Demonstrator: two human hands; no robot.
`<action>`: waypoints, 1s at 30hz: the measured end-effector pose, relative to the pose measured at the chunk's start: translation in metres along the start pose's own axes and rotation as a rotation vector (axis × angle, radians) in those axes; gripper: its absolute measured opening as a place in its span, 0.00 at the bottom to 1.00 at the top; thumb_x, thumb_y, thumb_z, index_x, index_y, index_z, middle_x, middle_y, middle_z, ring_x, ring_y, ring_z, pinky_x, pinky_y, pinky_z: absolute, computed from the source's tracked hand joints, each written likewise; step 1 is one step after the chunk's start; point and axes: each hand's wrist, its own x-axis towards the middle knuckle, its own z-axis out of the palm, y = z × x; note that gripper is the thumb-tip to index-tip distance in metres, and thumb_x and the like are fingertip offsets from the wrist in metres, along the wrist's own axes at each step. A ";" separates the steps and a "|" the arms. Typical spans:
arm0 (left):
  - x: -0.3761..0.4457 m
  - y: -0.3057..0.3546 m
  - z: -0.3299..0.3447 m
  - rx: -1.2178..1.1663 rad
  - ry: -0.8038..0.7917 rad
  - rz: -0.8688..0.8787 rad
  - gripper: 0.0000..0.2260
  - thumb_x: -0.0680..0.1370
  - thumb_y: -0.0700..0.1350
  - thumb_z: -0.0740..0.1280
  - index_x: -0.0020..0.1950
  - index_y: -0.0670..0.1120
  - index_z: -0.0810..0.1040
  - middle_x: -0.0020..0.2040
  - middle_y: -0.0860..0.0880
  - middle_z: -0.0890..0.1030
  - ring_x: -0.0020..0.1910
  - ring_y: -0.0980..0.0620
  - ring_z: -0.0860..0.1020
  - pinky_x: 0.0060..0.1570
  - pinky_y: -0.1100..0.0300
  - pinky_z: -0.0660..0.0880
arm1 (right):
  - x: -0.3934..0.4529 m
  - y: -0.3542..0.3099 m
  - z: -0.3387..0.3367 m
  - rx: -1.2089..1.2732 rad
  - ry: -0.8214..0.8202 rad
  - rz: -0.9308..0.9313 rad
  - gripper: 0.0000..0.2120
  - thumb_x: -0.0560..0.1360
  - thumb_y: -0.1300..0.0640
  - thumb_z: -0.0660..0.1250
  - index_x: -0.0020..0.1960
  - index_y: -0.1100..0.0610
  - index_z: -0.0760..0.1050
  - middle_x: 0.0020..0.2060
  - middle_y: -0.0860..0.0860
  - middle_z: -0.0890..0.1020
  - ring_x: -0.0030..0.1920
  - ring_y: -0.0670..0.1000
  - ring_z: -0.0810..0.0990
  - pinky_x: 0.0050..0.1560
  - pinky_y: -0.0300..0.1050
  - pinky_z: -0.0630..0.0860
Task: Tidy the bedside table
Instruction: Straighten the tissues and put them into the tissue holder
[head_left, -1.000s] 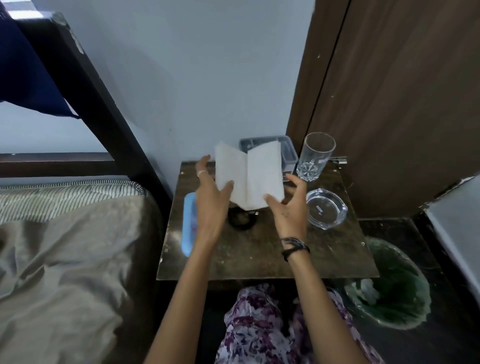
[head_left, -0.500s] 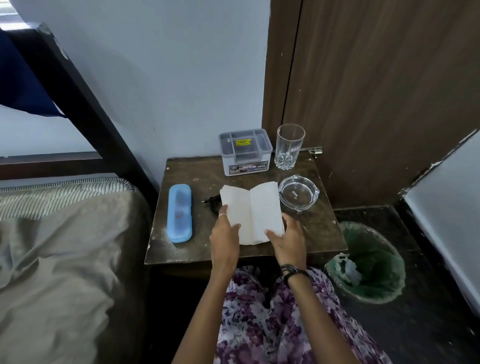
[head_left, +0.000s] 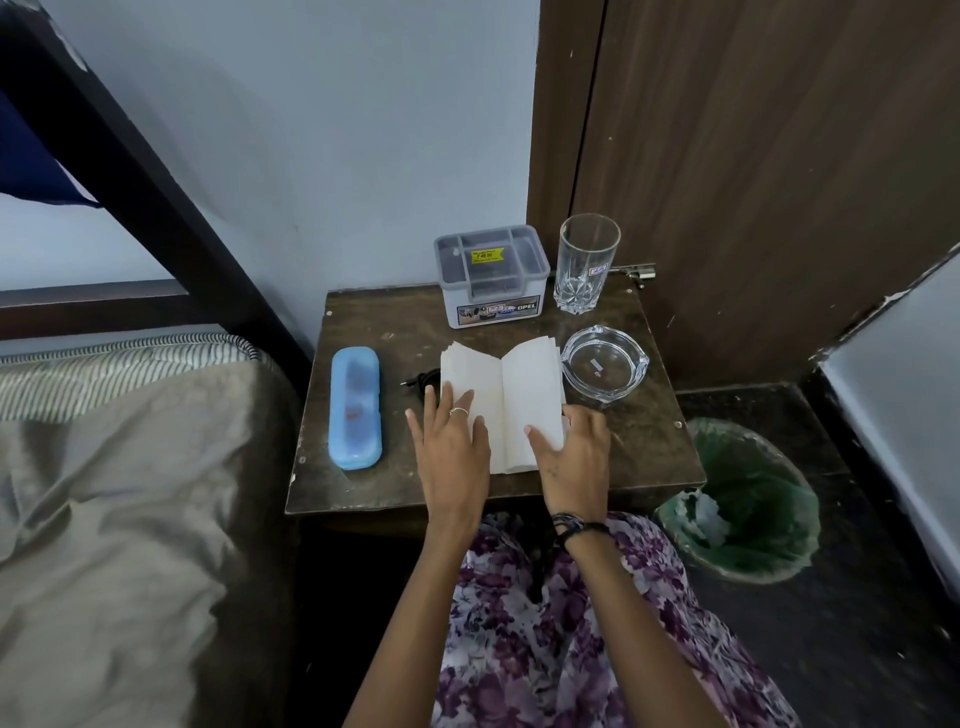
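Observation:
A white blank-paged book (head_left: 511, 392) lies open on the dark wooden bedside table (head_left: 639, 436). My left hand (head_left: 452, 447) rests flat on its left page with fingers straight. My right hand (head_left: 576, 457) holds the book's right edge, thumb on the page and fingers curled round the pages' edge. A blue plastic case (head_left: 356, 408) lies to the left. A black cable (head_left: 423, 382) pokes out from under the book. A grey lidded box (head_left: 491, 275), a tall drinking glass (head_left: 587, 270) and a glass ashtray (head_left: 605, 364) stand behind and to the right.
A bed with a beige cover (head_left: 119, 519) borders the table on the left, with a dark bed frame post (head_left: 140, 171) above. A green-lined waste bin (head_left: 743, 499) sits on the floor at the right. A wooden door (head_left: 753, 156) stands behind.
The open book came down from mid-air onto the table. Both hands followed it and now lie on its pages. The cable is mostly covered by the book.

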 end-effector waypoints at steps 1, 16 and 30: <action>-0.001 0.002 -0.001 -0.026 0.012 0.011 0.16 0.80 0.42 0.58 0.68 0.44 0.71 0.74 0.45 0.64 0.77 0.49 0.54 0.74 0.53 0.41 | 0.000 0.000 0.000 0.021 -0.003 0.001 0.19 0.73 0.53 0.68 0.60 0.62 0.71 0.60 0.56 0.72 0.61 0.54 0.70 0.53 0.44 0.72; -0.012 0.017 0.002 -0.700 -0.209 -0.143 0.15 0.82 0.50 0.52 0.66 0.49 0.70 0.52 0.49 0.82 0.53 0.56 0.79 0.54 0.71 0.70 | 0.019 -0.013 -0.006 0.289 -0.192 0.286 0.22 0.72 0.51 0.69 0.61 0.58 0.68 0.53 0.53 0.80 0.48 0.52 0.78 0.45 0.41 0.71; 0.011 0.026 -0.001 -1.034 -0.437 -0.530 0.15 0.78 0.40 0.63 0.65 0.44 0.69 0.48 0.49 0.79 0.44 0.52 0.78 0.41 0.62 0.76 | 0.033 -0.011 -0.017 0.524 -0.279 0.334 0.12 0.72 0.65 0.63 0.56 0.61 0.73 0.53 0.56 0.80 0.48 0.55 0.76 0.40 0.44 0.72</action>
